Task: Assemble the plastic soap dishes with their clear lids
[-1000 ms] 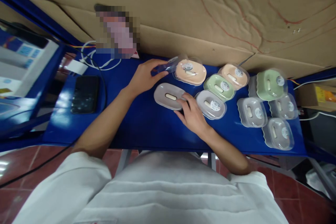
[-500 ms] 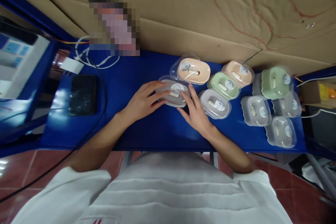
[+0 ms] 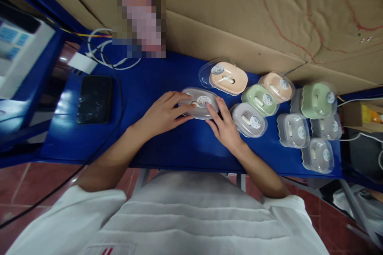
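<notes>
My left hand (image 3: 163, 113) holds the left end of a grey oval plastic container (image 3: 188, 98) under a clear lid, fingers spread over the top. From the opposite end, my right hand (image 3: 224, 124) presses its fingers on the same lid, close to a round white label (image 3: 204, 101). A pale strip-like piece shows in the middle of the container, partly behind the left fingers. Just behind it, a peach container (image 3: 241, 81) has a clear lid (image 3: 206, 72) lying askew across its left part. Close to my right hand sits another grey container (image 3: 243, 111) with a clear cover.
Green (image 3: 254, 97) and peach (image 3: 271, 83) covered containers stand to the right, with several more grouped farther right. A black flat device (image 3: 95, 99), white adapter (image 3: 82, 63) and cables lie on the blue table (image 3: 161, 73) at left. Cardboard (image 3: 209, 4) lines the back.
The camera view has shifted slightly, so the containers at right appear a little lower. Both hands stay on the grey container, with the right fingers slightly changed in position.
</notes>
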`<state>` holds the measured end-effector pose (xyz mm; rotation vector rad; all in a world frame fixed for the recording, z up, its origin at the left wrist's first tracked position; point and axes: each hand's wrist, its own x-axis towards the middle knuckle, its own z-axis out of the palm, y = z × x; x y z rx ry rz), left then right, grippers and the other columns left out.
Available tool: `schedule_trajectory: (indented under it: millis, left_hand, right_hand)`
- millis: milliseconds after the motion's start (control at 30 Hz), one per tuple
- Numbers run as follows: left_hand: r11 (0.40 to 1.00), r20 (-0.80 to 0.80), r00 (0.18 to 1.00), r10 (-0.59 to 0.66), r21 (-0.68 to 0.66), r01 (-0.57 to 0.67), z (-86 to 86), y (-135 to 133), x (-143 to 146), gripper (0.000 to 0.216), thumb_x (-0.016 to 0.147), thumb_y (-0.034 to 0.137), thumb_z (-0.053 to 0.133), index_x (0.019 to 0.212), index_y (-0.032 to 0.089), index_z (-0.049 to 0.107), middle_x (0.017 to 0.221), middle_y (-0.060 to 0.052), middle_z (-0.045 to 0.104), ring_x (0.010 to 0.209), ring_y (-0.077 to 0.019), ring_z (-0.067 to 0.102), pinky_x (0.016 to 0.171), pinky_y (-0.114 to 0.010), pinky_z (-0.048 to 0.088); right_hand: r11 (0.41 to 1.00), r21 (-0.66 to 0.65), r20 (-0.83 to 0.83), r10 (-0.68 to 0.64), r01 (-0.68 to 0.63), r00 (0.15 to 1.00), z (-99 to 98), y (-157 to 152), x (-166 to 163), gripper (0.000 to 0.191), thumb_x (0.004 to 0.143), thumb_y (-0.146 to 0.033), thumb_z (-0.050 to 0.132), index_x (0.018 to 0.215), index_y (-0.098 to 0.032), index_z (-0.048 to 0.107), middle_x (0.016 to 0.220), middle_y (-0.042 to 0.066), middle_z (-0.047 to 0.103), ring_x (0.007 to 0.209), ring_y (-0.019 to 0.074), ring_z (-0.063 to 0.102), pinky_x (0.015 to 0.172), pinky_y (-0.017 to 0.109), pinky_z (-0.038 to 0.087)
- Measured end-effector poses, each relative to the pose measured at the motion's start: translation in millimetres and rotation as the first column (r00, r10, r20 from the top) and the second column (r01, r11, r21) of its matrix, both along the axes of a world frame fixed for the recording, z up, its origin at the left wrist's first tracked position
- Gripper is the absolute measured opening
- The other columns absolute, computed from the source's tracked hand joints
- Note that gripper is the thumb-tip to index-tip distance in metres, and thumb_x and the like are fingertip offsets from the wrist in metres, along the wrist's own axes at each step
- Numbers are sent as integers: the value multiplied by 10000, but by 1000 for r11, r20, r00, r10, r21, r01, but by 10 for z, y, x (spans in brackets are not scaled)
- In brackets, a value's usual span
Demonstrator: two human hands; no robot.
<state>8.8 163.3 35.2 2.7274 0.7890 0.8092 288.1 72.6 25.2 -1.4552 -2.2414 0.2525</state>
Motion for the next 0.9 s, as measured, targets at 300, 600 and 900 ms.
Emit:
schedule_trajectory:
  millis: [300,600,900]
  left_hand:
    - [996,-134,989,64,-50,-72,107,-124,37,267,1089,360,655,1330,325,763,1372,-123,755,1328,-316,693,1107,-505,612]
    - [997,-119,992,50,63,-43,44,-164,19,246,1082,288,672,1305,309,773,1350,-123,774,1299,-298,718,1083,-458,626]
    - [955,-158,947,278,147,-256,108,-78,28,290,1052,313,653,1317,241,745,1371,-191,741,1235,-390,726,998,-570,611]
  right_hand:
    - [1000,7,7,-9,9,1000,-20,-13,-13,684,1127,-253,587,1767,-330,355,1845,102,291,1717,321,263,1386,566,368]
    - [1000,-8,15,-2,2,1000,-54,-10,-13,654,1137,-223,554,1759,-315,376,1846,109,290,1724,326,230,1391,568,345]
    - [1000,-17,-36,-22,21,999,-42,9,-31,798,1145,-290,530,1815,-189,107,1849,226,204,1742,318,165,1374,575,361]
